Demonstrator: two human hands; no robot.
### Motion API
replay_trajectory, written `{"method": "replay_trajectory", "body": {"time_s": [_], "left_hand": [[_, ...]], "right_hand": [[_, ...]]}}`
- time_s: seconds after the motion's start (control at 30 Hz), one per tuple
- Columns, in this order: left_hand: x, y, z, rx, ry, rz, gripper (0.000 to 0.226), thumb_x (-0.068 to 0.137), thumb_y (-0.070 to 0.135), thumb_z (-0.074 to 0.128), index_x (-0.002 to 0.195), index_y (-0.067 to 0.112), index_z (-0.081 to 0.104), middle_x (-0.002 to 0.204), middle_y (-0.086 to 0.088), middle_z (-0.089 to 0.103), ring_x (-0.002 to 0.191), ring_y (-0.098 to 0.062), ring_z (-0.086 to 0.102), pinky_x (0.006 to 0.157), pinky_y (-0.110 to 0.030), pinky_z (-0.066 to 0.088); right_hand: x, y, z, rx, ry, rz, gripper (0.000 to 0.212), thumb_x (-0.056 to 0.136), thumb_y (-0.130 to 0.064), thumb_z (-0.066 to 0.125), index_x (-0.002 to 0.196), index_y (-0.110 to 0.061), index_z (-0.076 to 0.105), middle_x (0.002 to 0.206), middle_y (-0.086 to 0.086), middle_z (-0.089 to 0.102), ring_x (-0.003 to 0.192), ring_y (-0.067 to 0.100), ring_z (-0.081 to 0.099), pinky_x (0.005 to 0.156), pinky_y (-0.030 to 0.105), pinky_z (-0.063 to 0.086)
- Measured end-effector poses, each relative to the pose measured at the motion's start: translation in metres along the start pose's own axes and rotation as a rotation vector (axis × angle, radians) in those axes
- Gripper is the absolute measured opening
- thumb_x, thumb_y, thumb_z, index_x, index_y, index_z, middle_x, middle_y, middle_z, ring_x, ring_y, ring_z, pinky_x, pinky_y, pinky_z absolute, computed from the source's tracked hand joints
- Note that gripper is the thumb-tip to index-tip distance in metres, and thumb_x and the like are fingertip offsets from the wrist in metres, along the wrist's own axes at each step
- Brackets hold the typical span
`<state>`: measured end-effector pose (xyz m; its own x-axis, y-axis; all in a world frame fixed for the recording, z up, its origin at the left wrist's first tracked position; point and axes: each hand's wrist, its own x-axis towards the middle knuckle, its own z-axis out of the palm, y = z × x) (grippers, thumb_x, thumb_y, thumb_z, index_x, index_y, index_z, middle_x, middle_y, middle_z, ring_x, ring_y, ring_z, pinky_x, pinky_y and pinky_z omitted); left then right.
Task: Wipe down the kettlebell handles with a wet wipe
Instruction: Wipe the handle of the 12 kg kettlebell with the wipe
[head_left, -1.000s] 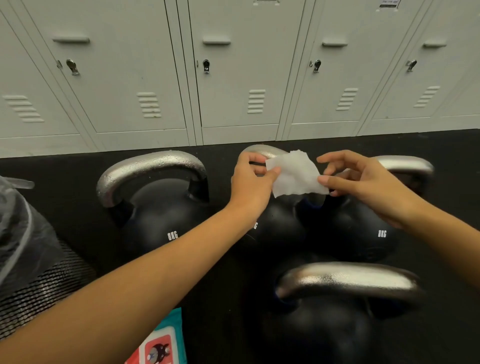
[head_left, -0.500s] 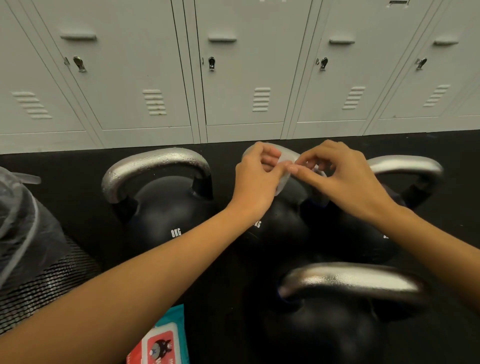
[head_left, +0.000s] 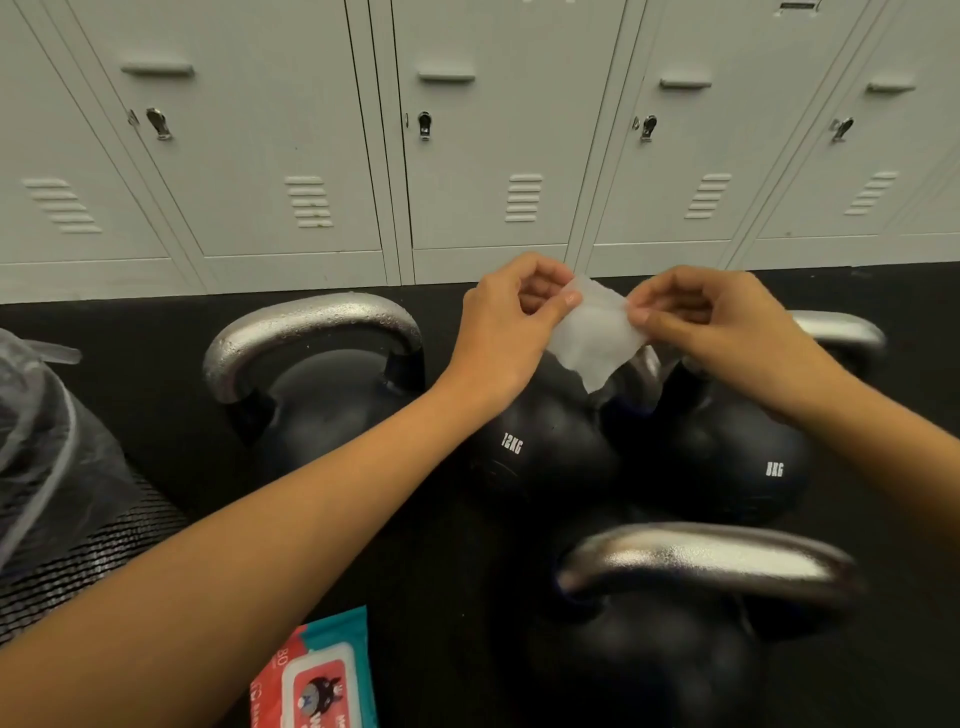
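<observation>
We hold the wet wipe (head_left: 592, 338) stretched between both hands above the middle kettlebell (head_left: 545, 447): our left hand (head_left: 504, 332) pinches its left edge, our right hand (head_left: 711, 332) pinches its right edge, fingers curled. The wipe pack (head_left: 317, 680) lies near our left forearm.

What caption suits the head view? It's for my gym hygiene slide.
Both hands, left and right, stretch a wet wipe above four kettlebells by lockers.

Even indoor light, soft blur, fisheye edges
</observation>
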<state>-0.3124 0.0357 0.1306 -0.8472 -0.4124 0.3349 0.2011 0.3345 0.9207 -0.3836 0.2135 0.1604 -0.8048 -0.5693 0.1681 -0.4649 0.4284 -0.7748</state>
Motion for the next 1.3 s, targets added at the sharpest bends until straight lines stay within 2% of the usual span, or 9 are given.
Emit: {"method": "replay_trajectory", "body": {"time_s": [0.17, 0.33, 0.57, 0.67, 0.8, 0.93, 1.0, 1.17, 1.3], "left_hand": [[0.008, -0.003, 0.010, 0.244, -0.025, 0.123, 0.019, 0.088, 0.004, 0.063, 0.098, 0.016, 0.052, 0.101, 0.001, 0.049, 0.078, -0.013, 0.057, 0.072, -0.015, 0.045], [0.005, -0.008, 0.021, 0.607, 0.090, 0.312, 0.009, 0.089, 0.003, 0.060, 0.095, 0.009, 0.062, 0.100, -0.009, 0.047, 0.093, -0.025, 0.046, 0.071, -0.038, 0.048], [-0.028, 0.003, 0.043, 0.194, 0.053, -0.147, 0.033, 0.098, 0.020, 0.049, 0.128, 0.012, 0.041, 0.126, -0.006, 0.034, 0.110, -0.024, 0.048, 0.097, -0.034, 0.042], [-0.042, 0.014, 0.056, 0.104, 0.027, -0.223, 0.054, 0.096, 0.019, 0.053, 0.143, 0.012, 0.026, 0.130, -0.006, 0.023, 0.109, -0.020, 0.043, 0.096, -0.019, 0.035], [-0.060, 0.024, 0.073, 0.056, -0.096, -0.255, 0.069, 0.100, 0.020, 0.044, 0.153, 0.014, -0.001, 0.151, -0.001, -0.009, 0.129, -0.019, 0.035, 0.104, -0.018, 0.031], [-0.065, 0.025, 0.078, -0.007, -0.216, -0.306, 0.072, 0.103, 0.023, 0.038, 0.151, 0.022, -0.016, 0.150, 0.006, -0.039, 0.142, -0.017, 0.017, 0.092, -0.008, 0.021], [-0.064, 0.021, 0.075, -0.030, -0.270, -0.338, 0.074, 0.103, 0.025, 0.037, 0.150, 0.025, -0.020, 0.152, 0.006, -0.036, 0.144, -0.017, 0.011, 0.096, -0.012, 0.017], [-0.065, 0.007, 0.072, -0.105, -0.450, -0.406, 0.081, 0.101, 0.033, 0.041, 0.148, 0.025, -0.024, 0.162, 0.002, 0.006, 0.147, -0.016, 0.012, 0.118, -0.030, 0.011], [-0.066, -0.004, 0.070, -0.009, -0.648, -0.398, 0.085, 0.098, 0.050, 0.040, 0.148, 0.022, -0.024, 0.161, 0.004, -0.007, 0.148, -0.013, 0.000, 0.120, -0.032, 0.005]], "right_hand": [[0.014, 0.001, 0.003, 0.140, -0.006, 0.112, 0.012, 0.092, -0.006, 0.065, 0.103, -0.010, 0.063, 0.073, 0.007, 0.066, 0.057, 0.007, 0.063, 0.060, 0.018, 0.054], [0.021, 0.007, 0.012, 0.124, 0.057, 0.119, 0.013, 0.091, -0.009, 0.066, 0.099, -0.019, 0.062, 0.077, 0.001, 0.069, 0.058, 0.007, 0.062, 0.062, 0.021, 0.051], [0.017, 0.009, 0.016, 0.143, 0.110, 0.073, 0.016, 0.088, -0.009, 0.070, 0.097, -0.020, 0.063, 0.078, 0.001, 0.068, 0.058, 0.005, 0.061, 0.059, 0.014, 0.048], [0.013, 0.012, 0.017, 0.187, 0.119, 0.063, 0.017, 0.088, -0.008, 0.070, 0.099, -0.019, 0.064, 0.078, 0.002, 0.068, 0.064, 0.009, 0.063, 0.062, 0.018, 0.050], [0.011, 0.017, 0.015, 0.264, 0.105, 0.064, 0.014, 0.089, -0.007, 0.068, 0.101, -0.015, 0.065, 0.079, 0.002, 0.067, 0.066, 0.009, 0.063, 0.065, 0.018, 0.051], [0.009, 0.017, 0.012, 0.275, 0.108, 0.073, 0.012, 0.096, -0.015, 0.060, 0.107, -0.012, 0.065, 0.087, 0.004, 0.068, 0.070, 0.007, 0.064, 0.066, 0.016, 0.052], [0.010, 0.019, 0.010, 0.290, 0.119, 0.091, 0.014, 0.097, -0.018, 0.059, 0.108, -0.012, 0.065, 0.090, 0.003, 0.069, 0.078, 0.006, 0.065, 0.068, 0.017, 0.053], [0.011, 0.023, 0.011, 0.299, 0.083, 0.158, 0.021, 0.099, -0.026, 0.056, 0.112, -0.012, 0.064, 0.095, -0.001, 0.070, 0.085, 0.002, 0.065, 0.070, 0.015, 0.051], [0.009, 0.025, 0.015, 0.300, 0.054, 0.157, 0.026, 0.102, -0.027, 0.048, 0.114, -0.012, 0.065, 0.102, 0.000, 0.071, 0.092, 0.005, 0.066, 0.079, 0.019, 0.050]]}}
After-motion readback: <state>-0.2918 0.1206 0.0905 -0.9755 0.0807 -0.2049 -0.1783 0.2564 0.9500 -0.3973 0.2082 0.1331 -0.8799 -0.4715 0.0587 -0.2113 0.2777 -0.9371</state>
